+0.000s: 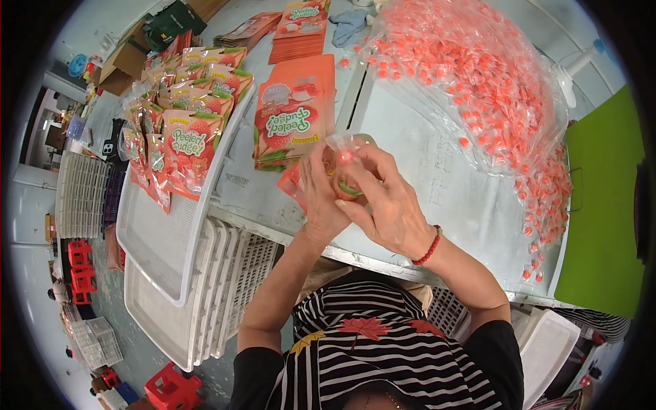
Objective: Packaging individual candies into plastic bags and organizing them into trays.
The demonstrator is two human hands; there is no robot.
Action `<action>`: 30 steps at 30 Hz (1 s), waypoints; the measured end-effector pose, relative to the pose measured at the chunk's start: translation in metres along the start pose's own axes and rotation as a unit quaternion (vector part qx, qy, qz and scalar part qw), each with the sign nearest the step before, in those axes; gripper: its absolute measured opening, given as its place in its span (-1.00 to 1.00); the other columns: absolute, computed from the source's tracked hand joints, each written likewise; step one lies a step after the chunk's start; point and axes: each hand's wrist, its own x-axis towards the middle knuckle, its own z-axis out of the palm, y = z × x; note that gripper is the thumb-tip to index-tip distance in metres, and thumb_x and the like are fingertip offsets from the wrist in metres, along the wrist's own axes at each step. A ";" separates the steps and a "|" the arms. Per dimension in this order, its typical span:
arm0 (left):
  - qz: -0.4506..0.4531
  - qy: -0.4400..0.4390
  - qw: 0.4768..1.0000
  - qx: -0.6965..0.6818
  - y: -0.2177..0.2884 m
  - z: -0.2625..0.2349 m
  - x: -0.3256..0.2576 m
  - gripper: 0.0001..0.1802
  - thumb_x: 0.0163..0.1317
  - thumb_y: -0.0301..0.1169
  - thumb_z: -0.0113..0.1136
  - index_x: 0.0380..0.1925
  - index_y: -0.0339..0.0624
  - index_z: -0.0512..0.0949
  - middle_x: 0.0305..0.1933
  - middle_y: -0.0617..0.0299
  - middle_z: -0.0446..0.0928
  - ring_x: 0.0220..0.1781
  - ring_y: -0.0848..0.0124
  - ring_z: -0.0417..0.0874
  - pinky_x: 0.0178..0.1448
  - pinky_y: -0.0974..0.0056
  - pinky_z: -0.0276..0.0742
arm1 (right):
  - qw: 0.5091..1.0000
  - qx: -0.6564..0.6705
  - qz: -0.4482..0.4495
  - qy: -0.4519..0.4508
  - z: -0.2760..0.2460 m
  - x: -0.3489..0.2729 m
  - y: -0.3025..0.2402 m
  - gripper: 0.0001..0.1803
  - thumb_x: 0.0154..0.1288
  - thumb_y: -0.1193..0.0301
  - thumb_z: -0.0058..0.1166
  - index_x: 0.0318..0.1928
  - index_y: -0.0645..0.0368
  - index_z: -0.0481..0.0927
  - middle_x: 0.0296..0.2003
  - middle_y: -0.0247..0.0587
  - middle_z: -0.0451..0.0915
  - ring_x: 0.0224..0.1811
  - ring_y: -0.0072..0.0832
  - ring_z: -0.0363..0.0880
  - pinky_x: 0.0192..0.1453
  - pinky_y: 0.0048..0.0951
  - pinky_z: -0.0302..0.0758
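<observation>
Over the table's near edge, my left hand (322, 195) is closed round a red candy pouch (292, 184), most of it hidden by my fingers. My right hand (394, 201), with a red beaded bracelet at the wrist, is at the pouch's mouth. Its fingers are closed on a clear-wrapped red candy (345, 156); some blur hides how many pieces are there. Just beyond my hands lies a stack of flat printed pouches (290, 113). To the right spreads a big heap of wrapped red candies (471, 75), partly under clear plastic film.
At the left, several filled pouches (188, 147) stand in a white tray (154, 236) above more stacked trays (219, 294). Another pouch stack (298, 41) and a blue cloth (348, 27) lie at the back. A green panel (601, 205) borders the right side.
</observation>
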 end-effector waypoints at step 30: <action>-0.222 0.024 0.940 -0.256 -0.053 0.021 0.038 -0.71 0.41 -0.36 -0.07 -0.07 -0.35 0.52 -0.25 0.06 0.63 -0.23 0.37 0.65 -0.15 0.32 0.51 | 0.976 -0.184 -0.047 -0.105 -0.077 0.026 0.039 -0.70 -0.01 0.71 0.15 -0.21 0.20 0.58 -0.24 -0.20 0.55 -0.16 -0.24 0.59 -0.25 -0.38 0.58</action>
